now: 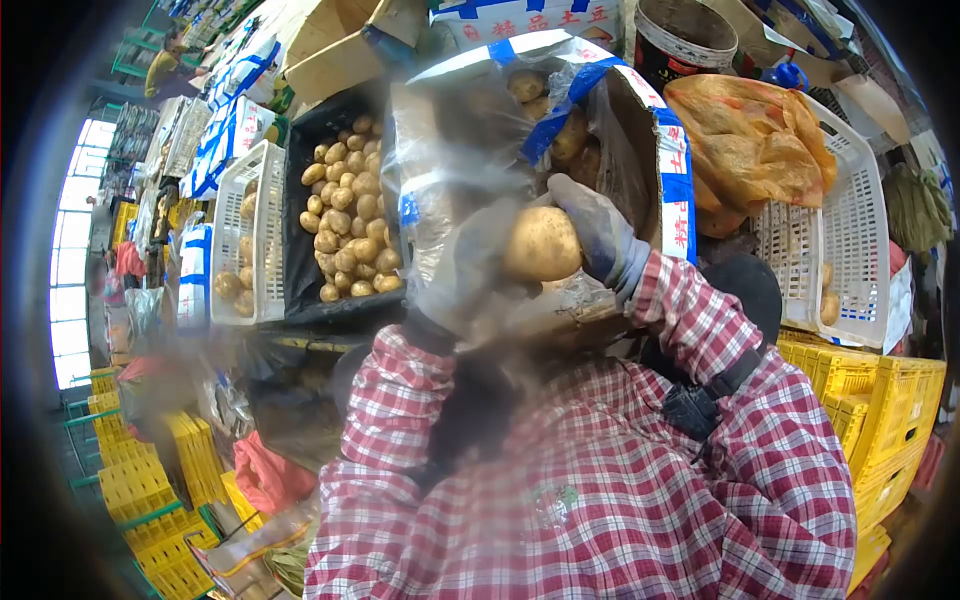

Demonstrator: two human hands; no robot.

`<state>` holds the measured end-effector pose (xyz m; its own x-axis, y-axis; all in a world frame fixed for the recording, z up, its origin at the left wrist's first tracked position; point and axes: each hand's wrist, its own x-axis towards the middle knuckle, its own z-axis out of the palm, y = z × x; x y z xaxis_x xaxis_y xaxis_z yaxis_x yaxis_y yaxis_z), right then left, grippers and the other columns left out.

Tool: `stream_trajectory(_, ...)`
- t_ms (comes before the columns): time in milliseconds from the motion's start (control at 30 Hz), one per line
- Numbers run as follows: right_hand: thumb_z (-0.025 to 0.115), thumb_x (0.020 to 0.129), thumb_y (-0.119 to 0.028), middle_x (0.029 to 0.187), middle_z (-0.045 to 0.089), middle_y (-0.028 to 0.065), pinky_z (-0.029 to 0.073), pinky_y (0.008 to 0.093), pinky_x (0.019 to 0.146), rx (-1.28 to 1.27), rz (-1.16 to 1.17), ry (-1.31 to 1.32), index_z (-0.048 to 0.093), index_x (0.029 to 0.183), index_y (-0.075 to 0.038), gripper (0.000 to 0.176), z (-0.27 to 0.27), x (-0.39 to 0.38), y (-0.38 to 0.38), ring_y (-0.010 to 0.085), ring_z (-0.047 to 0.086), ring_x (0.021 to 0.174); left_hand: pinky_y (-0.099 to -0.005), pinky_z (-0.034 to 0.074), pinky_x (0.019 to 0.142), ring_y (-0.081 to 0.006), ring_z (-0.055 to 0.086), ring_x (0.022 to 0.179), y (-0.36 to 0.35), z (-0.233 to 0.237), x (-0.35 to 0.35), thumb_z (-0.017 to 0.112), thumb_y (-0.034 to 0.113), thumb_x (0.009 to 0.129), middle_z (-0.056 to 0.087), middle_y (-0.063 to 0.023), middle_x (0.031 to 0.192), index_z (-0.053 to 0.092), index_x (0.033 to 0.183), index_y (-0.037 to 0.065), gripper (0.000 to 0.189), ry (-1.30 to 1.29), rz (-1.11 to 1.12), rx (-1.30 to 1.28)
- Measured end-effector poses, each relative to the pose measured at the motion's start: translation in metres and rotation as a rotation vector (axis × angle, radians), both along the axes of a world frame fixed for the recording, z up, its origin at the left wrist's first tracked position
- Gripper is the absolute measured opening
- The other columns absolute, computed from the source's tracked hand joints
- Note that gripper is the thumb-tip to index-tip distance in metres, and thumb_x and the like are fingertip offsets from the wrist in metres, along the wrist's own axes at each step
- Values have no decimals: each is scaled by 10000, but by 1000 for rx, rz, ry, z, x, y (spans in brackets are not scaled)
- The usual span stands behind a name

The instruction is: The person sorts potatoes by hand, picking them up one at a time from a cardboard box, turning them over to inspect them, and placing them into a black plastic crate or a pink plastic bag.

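Note:
A large potato (543,244) is held between my two gloved hands, above the front part of an open white carton (676,190) with blue tape. My right hand (603,232) wraps the potato's right side. My left hand (470,262) is at its left side, partly blurred by a smear on the lens. Inside the carton, several potatoes (568,135) lie in a clear plastic bag (622,160). To the left of the carton, a black-lined crate (300,215) holds many smaller potatoes (350,210).
White plastic baskets (265,240) with potatoes stand at the left and right (868,240). An orange mesh sack (745,145) lies on the right one. A bucket (685,45) is behind it. Yellow crates (895,430) are at the lower right. A person (168,68) is far off at upper left.

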<state>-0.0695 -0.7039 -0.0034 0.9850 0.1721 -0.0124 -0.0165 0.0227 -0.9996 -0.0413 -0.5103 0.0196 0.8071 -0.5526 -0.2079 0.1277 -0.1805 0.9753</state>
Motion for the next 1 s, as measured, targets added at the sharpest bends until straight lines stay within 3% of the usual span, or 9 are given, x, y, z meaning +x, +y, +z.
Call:
stream_trajectory(67, 548, 970, -316, 1033, 633, 99, 519, 269, 801, 415, 56, 324, 550, 1238, -67, 366, -7, 5, 4, 168, 631, 923, -220, 512, 432, -174, 665, 569, 3, -6, 4, 432, 520, 986, 675, -106, 904, 573, 1184, 28, 549, -80, 4, 33)
stream_trajectory(167, 564, 958, -303, 1098, 612, 114, 502, 281, 859, 162, -1, 243, 544, 1237, -27, 393, -4, -5, 12, 184, 616, 988, -220, 518, 446, -170, 670, 597, 4, -11, 4, 452, 518, 981, 669, -107, 933, 576, 1188, 31, 543, 65, 106, 8)
stream_trajectory(200, 668, 883, -342, 1214, 541, 172, 464, 327, 953, -100, 108, -26, 487, 1282, 18, 567, -10, -3, 6, 249, 563, 1119, -219, 519, 449, -168, 671, 605, 4, -13, 4, 453, 515, 981, 666, -107, 942, 572, 1200, 32, 544, 45, 92, 6)
stream_trajectory(333, 836, 726, -316, 1326, 429, 247, 382, 415, 1060, -494, 54, -560, 325, 1417, 20, 922, -23, -11, 11, 364, 468, 1227, -212, 512, 446, -154, 658, 596, 9, -14, 5, 447, 518, 984, 660, -97, 942, 561, 1224, 33, 553, 51, 157, -18)
stream_trajectory(433, 859, 712, -226, 1347, 431, 208, 420, 394, 1035, -304, 35, -440, 317, 1429, 15, 930, -25, -12, 12, 310, 484, 1232, -198, 484, 427, -134, 641, 578, 8, -6, 5, 447, 520, 985, 658, -82, 933, 548, 1250, 38, 560, 157, 143, 48)
stream_trajectory(567, 854, 707, -119, 1323, 464, 144, 490, 345, 949, 141, 111, -93, 328, 1437, -45, 903, -5, -15, 12, 224, 537, 1162, -187, 443, 400, -113, 624, 558, 10, -5, 10, 442, 522, 987, 657, -77, 923, 546, 1246, 47, 551, -28, 47, 17)
stream_trajectory(733, 803, 756, -51, 1214, 545, 109, 550, 314, 770, 28, 41, -173, 357, 1416, -85, 797, -13, -18, 15, 166, 605, 1007, -188, 427, 383, -108, 626, 560, 4, 2, 7, 437, 516, 991, 659, -71, 909, 560, 1220, 60, 526, 123, 76, -42)
stream_trajectory(900, 734, 848, -191, 1149, 581, 103, 527, 305, 801, 270, -52, 370, 458, 1304, -23, 559, 2, 0, -1, 152, 591, 1012, -206, 468, 405, -139, 651, 599, -1, 0, -3, 468, 493, 987, 642, -90, 988, 553, 1204, 32, 517, 59, 83, -12)
stream_trajectory(1000, 688, 884, -269, 1149, 586, 112, 496, 309, 878, 249, -105, 198, 501, 1264, -19, 491, -15, 2, 5, 179, 582, 1045, -237, 512, 436, -175, 675, 647, 11, -18, 4, 484, 394, 999, 627, -110, 1014, 540, 1195, 0, 444, 41, 89, -61)
